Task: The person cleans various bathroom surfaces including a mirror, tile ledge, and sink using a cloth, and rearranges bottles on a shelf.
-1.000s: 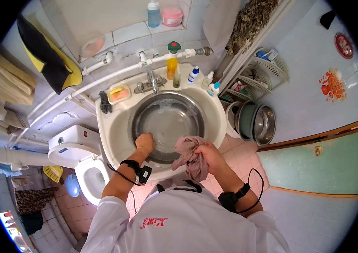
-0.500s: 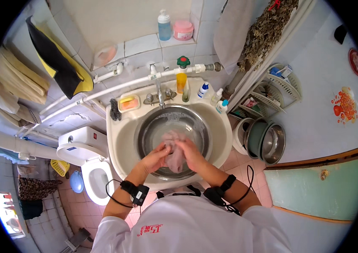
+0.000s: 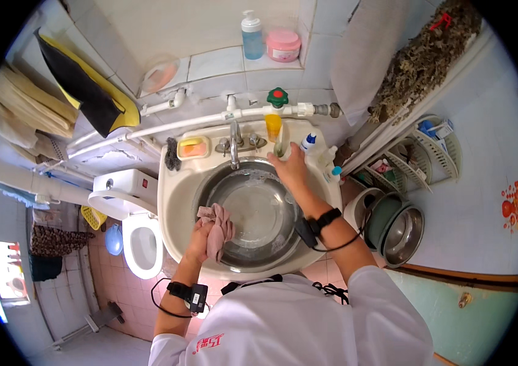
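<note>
A crumpled pinkish cloth (image 3: pixel 217 235) hangs from my left hand (image 3: pixel 198 240), which is closed around it over the left rim of the steel basin (image 3: pixel 208 183). The basin sits in the cream sink (image 3: pixel 176 207) and holds water with some suds. My right hand (image 3: pixel 289 166) is stretched to the sink's back right corner with thumb and fingers apart. It is beside a white bottle with a blue top (image 3: pixel 308 142), near a green tube (image 3: pixel 280 141); whether it touches either I cannot tell. The chrome faucet (image 3: pixel 234 146) stands behind the basin.
A soap dish (image 3: pixel 192 147), a dark scrubber (image 3: pixel 172 155) and an orange cup (image 3: pixel 272 125) line the sink's back edge. The toilet (image 3: pixel 144 247) is at the left. Stacked basins (image 3: pixel 402 232) and a corner rack (image 3: pixel 417 155) stand at the right.
Both hands were together on the cloth over the basin. My left hand has moved left with the cloth; my right hand has let go and reached away to the back right.
</note>
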Available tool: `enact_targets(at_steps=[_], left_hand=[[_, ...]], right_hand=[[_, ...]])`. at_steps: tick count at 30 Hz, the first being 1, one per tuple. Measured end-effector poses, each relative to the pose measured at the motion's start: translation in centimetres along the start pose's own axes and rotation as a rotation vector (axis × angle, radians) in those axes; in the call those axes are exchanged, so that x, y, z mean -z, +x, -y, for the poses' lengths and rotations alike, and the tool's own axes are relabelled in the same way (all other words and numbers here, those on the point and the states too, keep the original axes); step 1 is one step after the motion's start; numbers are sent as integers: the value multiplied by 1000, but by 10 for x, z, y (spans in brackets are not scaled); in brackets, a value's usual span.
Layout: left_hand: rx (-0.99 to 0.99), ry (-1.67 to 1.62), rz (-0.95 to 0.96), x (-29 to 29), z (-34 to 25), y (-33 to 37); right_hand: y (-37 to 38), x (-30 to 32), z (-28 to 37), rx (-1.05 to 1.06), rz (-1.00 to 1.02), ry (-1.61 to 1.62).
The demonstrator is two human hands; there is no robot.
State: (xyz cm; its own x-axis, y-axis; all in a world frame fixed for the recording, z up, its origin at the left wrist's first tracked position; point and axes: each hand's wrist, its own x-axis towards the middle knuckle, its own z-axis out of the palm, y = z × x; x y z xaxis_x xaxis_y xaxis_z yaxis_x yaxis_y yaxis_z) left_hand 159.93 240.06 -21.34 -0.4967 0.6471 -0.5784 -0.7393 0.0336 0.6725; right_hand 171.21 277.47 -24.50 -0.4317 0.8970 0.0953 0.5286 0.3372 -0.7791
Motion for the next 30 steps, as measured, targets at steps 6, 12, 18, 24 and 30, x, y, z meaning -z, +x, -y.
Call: enact_targets(at_steps=[6,12,18,24,30], left_hand=[[-20,65,52,24,1,2],[-9,65,102,67,-21,17],[55,53,75,118,-55,28],[147,175,174,176,-58,48],[107,277,270,234,-83,35]], right_hand=[[64,-44,6,-84,-12,-152],[38,-31,-1,55,-50,164],[-9,44,155,-304,247,782],[20,34,328,65,201,465],[117,-48,461,326,52,82]])
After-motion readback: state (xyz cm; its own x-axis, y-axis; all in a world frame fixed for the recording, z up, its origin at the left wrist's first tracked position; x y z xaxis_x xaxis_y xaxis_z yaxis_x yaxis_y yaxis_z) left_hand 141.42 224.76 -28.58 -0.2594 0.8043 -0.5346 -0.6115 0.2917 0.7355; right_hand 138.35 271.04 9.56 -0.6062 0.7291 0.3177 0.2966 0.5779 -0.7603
